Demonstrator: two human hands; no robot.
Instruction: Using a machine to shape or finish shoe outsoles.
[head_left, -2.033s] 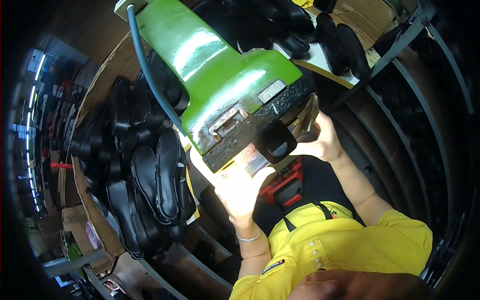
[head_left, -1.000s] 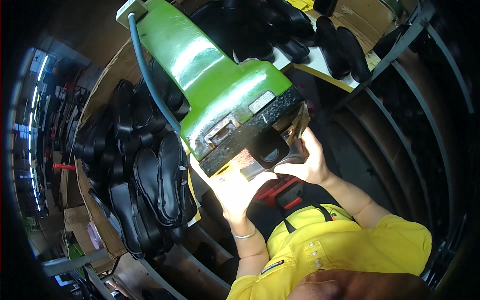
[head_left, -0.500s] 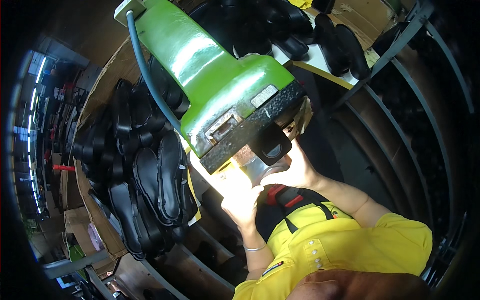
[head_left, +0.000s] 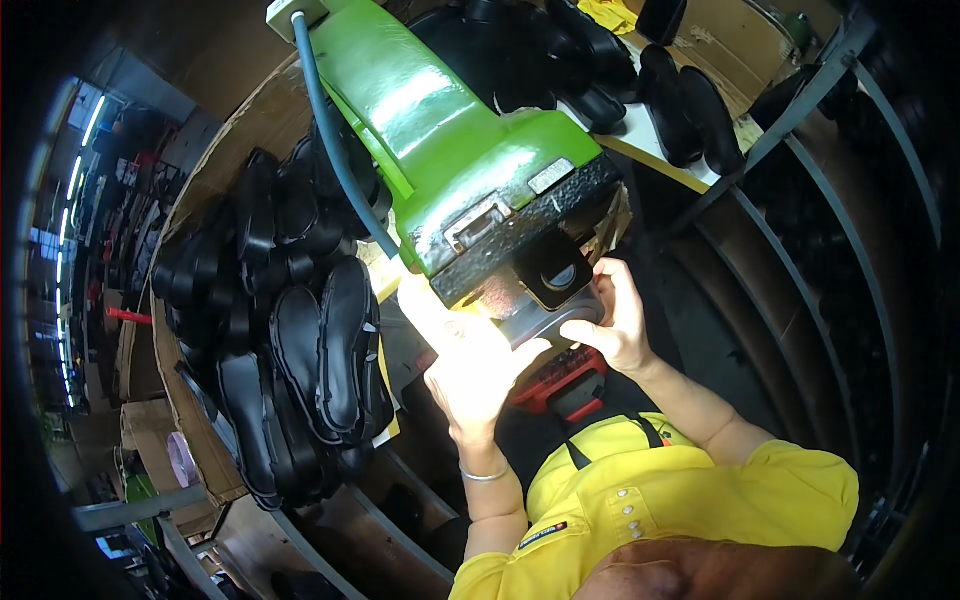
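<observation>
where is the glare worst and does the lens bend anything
Head view: the left hand is blown out nearly white; head view: bright sheen streaks the green machine housing; head view: the row of strip lights at far left curves with the fisheye.

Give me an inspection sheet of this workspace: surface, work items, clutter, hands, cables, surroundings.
Surface: white board with a yellow edge, beyond the green machine, bearing dark soles.
Work items: dark grey piece under the machine's black head; full shape hidden.
Clutter: black soles heaped on the left beside cardboard.
Left hand: at the piece's left end; glare hides its grip.
Right hand: holds the piece's right end.
Cables: blue-grey cable along the machine's left side; damage, nothing seen.
Surroundings: metal rack on the right.
</observation>
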